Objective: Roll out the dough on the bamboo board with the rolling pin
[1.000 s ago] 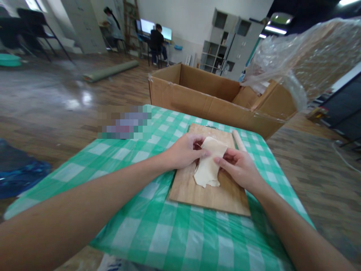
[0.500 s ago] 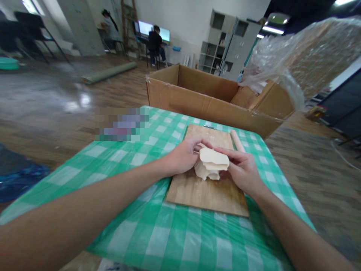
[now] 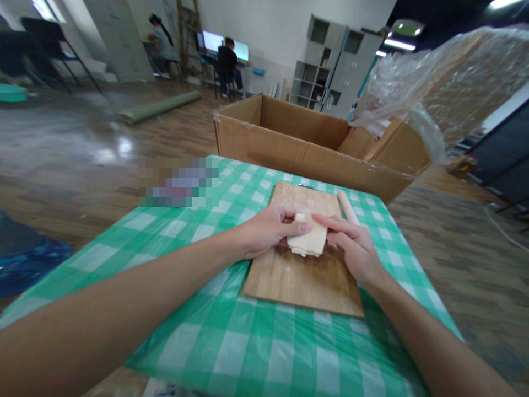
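Folded dough point(image 3: 308, 240), pale and layered, is sitting between both hands just above the far half of the wooden board point(image 3: 301, 278); its lower edge looks to be touching or nearly touching the wood, cannot tell which.

Left hand point(image 3: 268, 229) is closing thumb and fingertips on the dough's left edge; right hand point(image 3: 356, 249) is clamping the right side, index finger lying along the top fold, thumb hidden beneath. Judgement: gripping from opposite sides is likely what is holding the soft layers stacked and square rather than sagging open.

The board is lying flat on the green checked tablecloth point(image 3: 231, 336), giving a firm surface under the hands; a rolling pin point(image 3: 347, 206) is resting just beside the board's right edge, parked clear of the hands but near the right one.

Cardboard box point(image 3: 289, 149) is standing open on the floor behind the table, flaps up; only bare inner walls are showing, the bottom is hidden, so contents cannot be told. Crumpled clear plastic film point(image 3: 438, 82) is bulging over the box's right end; whether it is lying in the box or beyond it is unclear.

Two people are sitting at screens far across the room.
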`<state>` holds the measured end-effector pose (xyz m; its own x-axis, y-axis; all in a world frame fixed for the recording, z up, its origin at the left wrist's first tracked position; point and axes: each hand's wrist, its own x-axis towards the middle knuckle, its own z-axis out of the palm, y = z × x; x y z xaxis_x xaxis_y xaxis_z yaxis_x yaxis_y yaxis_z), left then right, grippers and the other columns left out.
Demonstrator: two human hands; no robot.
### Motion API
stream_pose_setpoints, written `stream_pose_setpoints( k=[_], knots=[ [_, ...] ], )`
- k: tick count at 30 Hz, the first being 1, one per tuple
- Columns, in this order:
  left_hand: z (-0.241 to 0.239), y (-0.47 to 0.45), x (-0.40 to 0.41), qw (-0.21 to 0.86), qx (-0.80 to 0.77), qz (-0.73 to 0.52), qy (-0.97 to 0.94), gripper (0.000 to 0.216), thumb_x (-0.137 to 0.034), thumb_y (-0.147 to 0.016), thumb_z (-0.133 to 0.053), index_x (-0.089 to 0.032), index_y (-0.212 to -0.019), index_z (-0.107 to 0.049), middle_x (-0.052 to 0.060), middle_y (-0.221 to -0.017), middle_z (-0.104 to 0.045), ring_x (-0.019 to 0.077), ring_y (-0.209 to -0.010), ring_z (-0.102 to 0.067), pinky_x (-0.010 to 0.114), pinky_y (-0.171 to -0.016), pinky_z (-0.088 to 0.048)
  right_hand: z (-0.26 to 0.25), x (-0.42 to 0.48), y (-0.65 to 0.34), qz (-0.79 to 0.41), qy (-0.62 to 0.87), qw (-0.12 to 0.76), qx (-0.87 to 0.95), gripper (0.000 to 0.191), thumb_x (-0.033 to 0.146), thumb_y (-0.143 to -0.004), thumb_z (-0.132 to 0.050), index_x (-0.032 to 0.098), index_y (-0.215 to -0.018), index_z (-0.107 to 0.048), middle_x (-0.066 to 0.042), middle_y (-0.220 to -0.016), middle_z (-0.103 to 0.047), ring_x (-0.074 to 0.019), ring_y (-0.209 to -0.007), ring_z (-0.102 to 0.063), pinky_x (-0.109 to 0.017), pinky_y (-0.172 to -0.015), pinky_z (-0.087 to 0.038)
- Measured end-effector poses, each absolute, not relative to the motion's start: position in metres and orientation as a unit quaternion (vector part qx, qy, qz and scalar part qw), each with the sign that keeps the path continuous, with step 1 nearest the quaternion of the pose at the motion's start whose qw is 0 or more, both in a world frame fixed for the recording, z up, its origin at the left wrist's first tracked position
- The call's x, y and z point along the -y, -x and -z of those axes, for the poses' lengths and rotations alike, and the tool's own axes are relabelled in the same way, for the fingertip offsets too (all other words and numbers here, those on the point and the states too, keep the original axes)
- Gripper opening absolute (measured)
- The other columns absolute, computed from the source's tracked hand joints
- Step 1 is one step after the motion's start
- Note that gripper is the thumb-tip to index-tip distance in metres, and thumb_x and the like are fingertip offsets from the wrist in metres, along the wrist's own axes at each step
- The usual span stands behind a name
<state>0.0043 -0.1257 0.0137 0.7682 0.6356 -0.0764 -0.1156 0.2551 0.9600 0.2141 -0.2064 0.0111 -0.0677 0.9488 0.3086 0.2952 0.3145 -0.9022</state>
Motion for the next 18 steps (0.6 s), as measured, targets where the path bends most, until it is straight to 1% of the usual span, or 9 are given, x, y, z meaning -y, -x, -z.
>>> stream_pose_setpoints(
  k=[2, 3, 4, 5, 7, 11, 14, 16, 18],
  knots=[
    [-0.011, -0.006, 0.128, 0.729, -0.245, -0.27, -0.58, 0.04, -0.04, -0.082, -0.084, -0.014, -0.11, -0.073, 0.009, -0.096, -0.076, 0.0159, -0.074, -0.069, 0.024, -0.059, -0.05, -0.011, 0.206, -0.211, -0.411, 0.477, 0.497, 0.597, 0.042, 0.035, -0.098, -0.058, 0.026, -0.138, -0.068, -0.005, -0.104, -0.075, -0.0211, -0.087, -0.069, -0.034, -0.074, -0.056],
    [-0.01, -0.006, 0.128, 0.715, -0.25, -0.275, -0.592, 0.04, -0.041, -0.084, -0.082, -0.015, -0.113, -0.073, 0.009, -0.095, -0.076, 0.0156, -0.072, -0.069, 0.023, -0.057, -0.049, -0.011, 0.206, -0.21, -0.434, 0.478, 0.491, 0.585, 0.041, 0.041, -0.099, -0.059, 0.024, -0.136, -0.067, -0.005, -0.099, -0.074, -0.0201, -0.081, -0.068, -0.032, -0.068, -0.055],
    [-0.01, -0.006, 0.129, 0.7, -0.257, -0.278, -0.605, 0.04, -0.042, -0.086, -0.08, -0.015, -0.114, -0.072, 0.008, -0.093, -0.075, 0.0151, -0.07, -0.068, 0.023, -0.055, -0.047, -0.012, 0.206, -0.208, -0.439, 0.483, 0.479, 0.587, 0.039, 0.046, -0.1, -0.06, 0.022, -0.129, -0.069, -0.005, -0.094, -0.073, -0.0189, -0.075, -0.066, -0.031, -0.064, -0.053],
    [-0.01, -0.006, 0.129, 0.686, -0.263, -0.282, -0.617, 0.039, -0.042, -0.087, -0.078, -0.015, -0.115, -0.072, 0.007, -0.092, -0.075, 0.0146, -0.068, -0.067, 0.023, -0.054, -0.047, -0.014, 0.207, -0.206, -0.428, 0.493, 0.462, 0.6, 0.037, 0.05, -0.099, -0.062, 0.02, -0.119, -0.071, -0.004, -0.089, -0.071, -0.0177, -0.071, -0.064, -0.029, -0.06, -0.051],
    [-0.011, -0.005, 0.13, 0.663, -0.263, -0.293, -0.637, 0.036, -0.04, -0.089, -0.076, -0.016, -0.115, -0.071, 0.006, -0.094, -0.075, 0.0151, -0.071, -0.068, 0.024, -0.058, -0.05, -0.016, 0.207, -0.204, -0.37, 0.517, 0.435, 0.637, 0.032, 0.051, -0.098, -0.065, 0.019, -0.101, -0.071, -0.002, -0.081, -0.067, -0.0155, -0.067, -0.059, -0.027, -0.056, -0.047],
    [-0.014, -0.003, 0.129, 0.587, -0.221, -0.307, -0.716, 0.031, -0.04, -0.091, -0.074, -0.018, -0.113, -0.072, 0.006, -0.104, -0.076, 0.0203, -0.092, -0.071, 0.031, -0.077, -0.056, -0.02, 0.21, -0.206, -0.239, 0.543, 0.386, 0.706, 0.03, 0.045, -0.101, -0.063, 0.02, -0.084, -0.063, 0.001, -0.073, -0.059, -0.0141, -0.064, -0.052, -0.028, -0.055, -0.038],
    [-0.015, -0.003, 0.128, 0.526, -0.193, -0.319, -0.765, 0.026, -0.04, -0.093, -0.072, -0.02, -0.109, -0.075, 0.005, -0.109, -0.076, 0.0216, -0.101, -0.069, 0.032, -0.086, -0.054, -0.022, 0.214, -0.206, -0.194, 0.54, 0.345, 0.742, 0.03, 0.043, -0.103, -0.059, 0.021, -0.084, -0.059, 0.001, -0.074, -0.058, -0.0148, -0.066, -0.051, -0.03, -0.058, -0.035],
    [-0.016, -0.004, 0.129, 0.515, -0.198, -0.337, -0.763, 0.024, -0.04, -0.094, -0.071, -0.019, -0.105, -0.076, 0.006, -0.106, -0.076, 0.021, -0.099, -0.069, 0.031, -0.085, -0.054, -0.024, 0.216, -0.205, -0.204, 0.538, 0.338, 0.745, 0.027, 0.045, -0.104, -0.058, 0.021, -0.091, -0.06, -0.001, -0.079, -0.061, -0.0157, -0.068, -0.052, -0.03, -0.059, -0.036],
    [-0.016, -0.007, 0.132, 0.53, -0.213, -0.365, -0.736, 0.025, -0.041, -0.096, -0.069, -0.017, -0.102, -0.074, 0.006, -0.101, -0.075, 0.02, -0.093, -0.069, 0.029, -0.08, -0.054, -0.024, 0.217, -0.204, -0.228, 0.536, 0.339, 0.739, 0.027, 0.048, -0.101, -0.062, 0.021, -0.098, -0.06, -0.002, -0.084, -0.064, -0.0165, -0.07, -0.055, -0.03, -0.059, -0.038]
  ],
)
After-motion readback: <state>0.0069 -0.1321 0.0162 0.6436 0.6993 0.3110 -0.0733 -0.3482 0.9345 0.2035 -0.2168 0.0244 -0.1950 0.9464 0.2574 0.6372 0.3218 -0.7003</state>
